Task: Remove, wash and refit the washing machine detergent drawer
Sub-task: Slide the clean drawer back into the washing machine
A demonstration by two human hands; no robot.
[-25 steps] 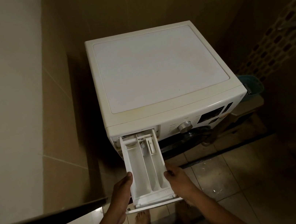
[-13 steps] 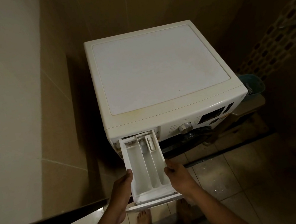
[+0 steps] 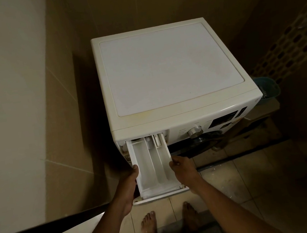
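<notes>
Gripping the detergent drawer (image 3: 152, 168) by its side walls, fingers (image 3: 135, 168) of my left hand (image 3: 128, 188) and right hand (image 3: 183, 171) curled round the rims, I hold it jutting from the front of the washing machine (image 3: 161, 69), judging it light, stiff, likely slick plastic.

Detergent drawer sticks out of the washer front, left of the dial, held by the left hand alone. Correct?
Not alone: in the head view the right hand grips the drawer too, opposite the left hand. The rest stands.
</notes>
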